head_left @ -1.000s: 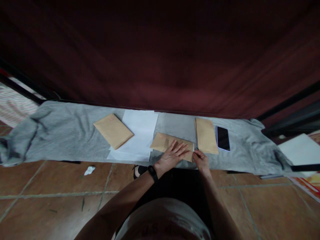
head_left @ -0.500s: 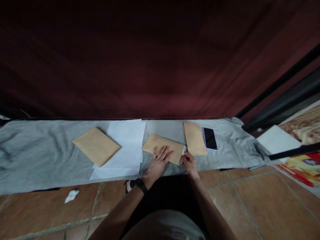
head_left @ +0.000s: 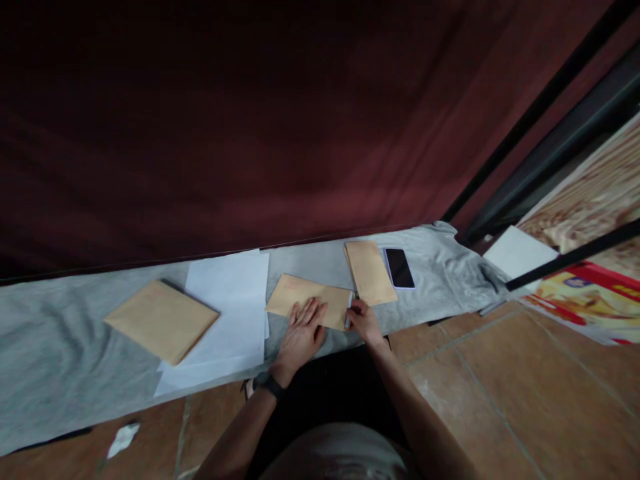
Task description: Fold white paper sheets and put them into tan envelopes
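Observation:
A brown paper envelope (head_left: 290, 292) lies slightly slanted on the grey cloth in front of me. My left hand (head_left: 301, 335) rests flat on its near edge, fingers spread. At the envelope's right end, my right hand (head_left: 366, 323) pinches a narrow white strip (head_left: 349, 311) between thumb and fingers. Whether that strip is paper inside or part of the flap I cannot tell. Just beyond my right hand lie more brown envelopes (head_left: 371, 272), stacked. To the left, white paper sheets (head_left: 229, 287) lie partly under another pile of larger brown envelopes (head_left: 161, 321).
A phone (head_left: 399, 268) lies right of the small envelopes. Grey cloth (head_left: 45, 347) covers the long narrow surface, with a dark red curtain (head_left: 250, 147) behind. A black bar (head_left: 575, 260) and a printed box (head_left: 590, 300) stand at right. Crumpled white paper (head_left: 123, 439) is on the tiled floor.
My view has turned, so the surface now slopes up to the right. Both hands stay on the same envelope, the right still pinching at its white-edged end.

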`<state>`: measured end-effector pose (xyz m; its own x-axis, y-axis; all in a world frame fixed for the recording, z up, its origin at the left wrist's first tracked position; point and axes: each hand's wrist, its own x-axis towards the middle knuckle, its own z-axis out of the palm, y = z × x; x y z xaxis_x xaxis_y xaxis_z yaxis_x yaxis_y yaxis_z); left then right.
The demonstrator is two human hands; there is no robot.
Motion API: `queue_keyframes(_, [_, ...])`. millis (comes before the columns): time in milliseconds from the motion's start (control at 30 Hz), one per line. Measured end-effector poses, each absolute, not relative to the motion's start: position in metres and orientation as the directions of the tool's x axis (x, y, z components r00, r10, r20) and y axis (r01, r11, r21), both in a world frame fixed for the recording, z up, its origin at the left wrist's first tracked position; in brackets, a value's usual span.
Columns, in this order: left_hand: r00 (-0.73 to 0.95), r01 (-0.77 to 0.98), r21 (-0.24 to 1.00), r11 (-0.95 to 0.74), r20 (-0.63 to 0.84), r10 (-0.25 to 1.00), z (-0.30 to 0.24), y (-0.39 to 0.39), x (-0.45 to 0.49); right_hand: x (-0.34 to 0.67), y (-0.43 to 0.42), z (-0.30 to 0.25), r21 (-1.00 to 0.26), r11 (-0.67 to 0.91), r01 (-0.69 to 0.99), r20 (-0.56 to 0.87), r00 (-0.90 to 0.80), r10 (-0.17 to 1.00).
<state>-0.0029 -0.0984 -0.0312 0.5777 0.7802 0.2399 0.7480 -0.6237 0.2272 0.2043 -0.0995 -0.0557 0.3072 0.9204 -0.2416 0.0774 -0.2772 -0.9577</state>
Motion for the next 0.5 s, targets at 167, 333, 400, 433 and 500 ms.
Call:
queue_keyframes(167, [0.595, 0.750, 0.193, -0.633, 0.221, 0.773, -0.028, -0.099, -0.001, 0.202, -0.097, -0.048, -0.942, -0.324, 0.087, -0.291, 0.270, 0.918])
queue_keyframes(333, [0.598, 0.750, 0.175, -0.638, 0.232, 0.767, -0.028, -0.100, 0.000, 0.201, -0.097, -0.039, -0.921, -0.376, 0.100, -0.341, 0.262, 0.903])
queue_keyframes(400, [0.599, 0.751, 0.172, -0.638, 0.231, 0.767, -0.027, -0.100, 0.001, 0.200, -0.097, -0.035, -0.911, -0.400, 0.100, -0.365, 0.255, 0.895])
queue_keyframes(433, [0.598, 0.751, 0.172, -0.637, 0.230, 0.767, -0.027, -0.100, 0.001, 0.200, -0.097, -0.033, -0.906, -0.411, 0.099, -0.377, 0.251, 0.892])
queue_keyframes(500, [0.594, 0.753, 0.177, -0.634, 0.233, 0.770, -0.027, -0.099, 0.001, 0.201, -0.098, -0.028, -0.896, -0.432, 0.100, -0.399, 0.239, 0.885])
